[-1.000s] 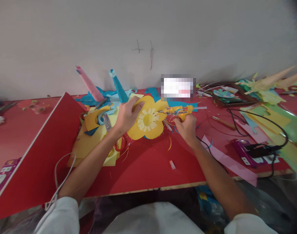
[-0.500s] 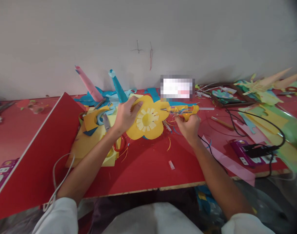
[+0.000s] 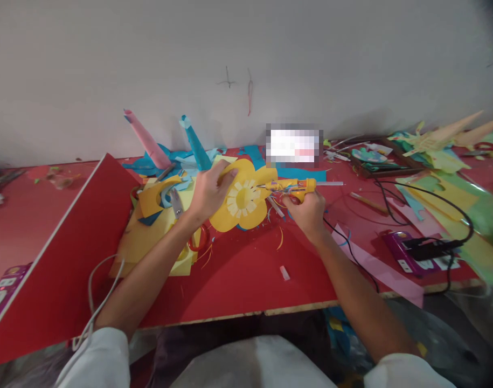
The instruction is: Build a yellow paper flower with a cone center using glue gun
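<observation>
Between my hands is a yellow paper flower (image 3: 252, 218) with a ring of cream tabs around its round centre. My left hand (image 3: 214, 186) pinches the flower by its upper left petal. My right hand (image 3: 309, 210) is wrapped round the handle of a yellow glue gun (image 3: 290, 187), whose nozzle points left and lies over the tabs on the right of the ring. A clear glue stick (image 3: 331, 184) juts from the back of the gun. Whether the nozzle touches the paper I cannot tell. Red-handled scissors (image 3: 200, 238) lie below my left wrist.
A pink paper cone (image 3: 149, 141) and a blue paper cone (image 3: 196, 145) stand at the back. On the left rises a red board (image 3: 68, 242). A purple power strip (image 3: 410, 253) with black cords is at right. Paper scraps and a small pink piece (image 3: 284, 273) lie on the red table.
My right hand has brought the glue gun to the left, so its nozzle has moved from the right petal to the ring of tabs. My left hand and the flower have hardly moved.
</observation>
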The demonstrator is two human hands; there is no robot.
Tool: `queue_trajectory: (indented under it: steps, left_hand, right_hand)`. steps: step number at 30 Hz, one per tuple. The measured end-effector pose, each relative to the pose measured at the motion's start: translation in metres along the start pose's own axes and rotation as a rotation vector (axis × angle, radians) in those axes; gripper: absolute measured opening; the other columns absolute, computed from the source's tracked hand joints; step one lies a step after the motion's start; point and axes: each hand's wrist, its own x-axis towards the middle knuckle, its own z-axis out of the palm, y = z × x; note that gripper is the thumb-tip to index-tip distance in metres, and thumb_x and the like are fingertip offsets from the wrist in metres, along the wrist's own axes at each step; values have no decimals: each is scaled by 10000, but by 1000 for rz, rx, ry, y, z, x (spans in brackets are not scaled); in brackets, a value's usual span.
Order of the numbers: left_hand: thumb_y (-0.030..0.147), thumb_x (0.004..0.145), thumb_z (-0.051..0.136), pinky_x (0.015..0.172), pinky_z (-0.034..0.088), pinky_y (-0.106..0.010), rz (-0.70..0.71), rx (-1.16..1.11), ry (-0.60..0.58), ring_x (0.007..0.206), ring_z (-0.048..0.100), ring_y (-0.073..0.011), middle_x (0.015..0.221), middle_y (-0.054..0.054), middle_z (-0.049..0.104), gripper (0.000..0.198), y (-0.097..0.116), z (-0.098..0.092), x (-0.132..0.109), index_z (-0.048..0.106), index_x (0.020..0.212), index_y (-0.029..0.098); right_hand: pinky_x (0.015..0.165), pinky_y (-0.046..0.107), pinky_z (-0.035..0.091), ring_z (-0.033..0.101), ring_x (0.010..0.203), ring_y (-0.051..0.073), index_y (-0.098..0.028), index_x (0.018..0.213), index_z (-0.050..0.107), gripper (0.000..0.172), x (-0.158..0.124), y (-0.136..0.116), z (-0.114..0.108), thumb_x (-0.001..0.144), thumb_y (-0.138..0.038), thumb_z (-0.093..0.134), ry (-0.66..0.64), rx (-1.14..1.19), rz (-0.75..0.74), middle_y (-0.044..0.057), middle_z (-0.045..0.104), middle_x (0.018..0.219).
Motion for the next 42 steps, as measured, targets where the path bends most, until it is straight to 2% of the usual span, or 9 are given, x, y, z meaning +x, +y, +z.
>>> queue_trajectory:
  steps: [9, 13, 19, 24, 27, 31, 35, 39, 42]
  left_hand:
    - [312, 990, 599, 482, 254, -252, -17, 3, -6, 503, 292, -89, 561, 72, 312, 255, -3, 2, -1, 518, 768, 217]
    - [317, 995, 598, 482, 255, -255, -18, -7, -17, 499, 296, -88, 554, 73, 320, 251, -3, 1, 0, 532, 775, 215]
    - [333, 1002, 592, 477, 254, -252, -32, -37, -36, 503, 326, -84, 561, 69, 362, 246, -5, 2, -1, 549, 793, 211]
    - [491, 1017, 596, 520, 326, -253, -78, -70, -33, 556, 385, -98, 635, 43, 467, 308, -15, 7, -3, 621, 900, 207]
    - [658, 1030, 487, 586, 415, -265, -148, -265, -4, 632, 494, -122, 773, -10, 583, 465, -23, 9, -11, 634, 1013, 218]
    - [688, 1055, 358, 650, 496, -288, -260, -703, -22, 695, 606, -149, 888, -35, 638, 505, -43, 9, -34, 591, 1176, 256]
    - [690, 937, 644, 888, 549, -317, -203, -662, -112, 976, 663, -195, 1079, -86, 692, 520, -62, 3, -64, 663, 1146, 214]
    - [599, 852, 796, 917, 575, -316, -265, -681, -298, 1023, 697, -216, 1122, -100, 726, 529, -66, -3, -83, 682, 1168, 190]
    - [540, 856, 808, 954, 581, -340, -313, -591, -337, 1004, 714, -225, 1114, -106, 755, 456, -62, 0, -85, 715, 1102, 168]
  right_hand:
    - [692, 388, 523, 597, 663, 244, -258, 615, 529, 329, 3, -2, -3, 771, -467, 730, 31, 84, 33, 29, 589, 598]
    - [603, 336, 492, 549, 589, 192, -248, 567, 497, 403, 6, -10, -8, 743, -501, 757, -20, 296, 141, -6, 527, 532]
    - [521, 297, 497, 565, 552, 164, -219, 629, 611, 257, 5, -19, -9, 683, -404, 781, -236, 737, 228, -8, 620, 598]
    - [561, 305, 549, 644, 626, 188, -203, 733, 723, 210, 2, -20, -6, 658, -366, 833, -224, 802, 246, 17, 721, 705]
    - [461, 263, 467, 580, 532, 153, -194, 670, 695, 244, 2, -22, -4, 666, -390, 840, -191, 829, 318, 0, 655, 602]
    - [363, 226, 312, 396, 387, 76, -181, 679, 677, 257, 1, -29, -6, 677, -389, 828, -165, 907, 434, -51, 551, 495]
    - [352, 218, 283, 387, 375, 65, -179, 751, 694, 225, 0, -36, -9, 694, -359, 817, -130, 1017, 478, -65, 536, 495]
    - [354, 221, 309, 414, 397, 74, -179, 802, 718, 231, -1, -40, -8, 693, -350, 829, -46, 1072, 499, -67, 536, 513]
    - [358, 223, 312, 408, 401, 73, -178, 821, 721, 253, -2, -43, -8, 690, -366, 828, -50, 1098, 512, -71, 527, 516]
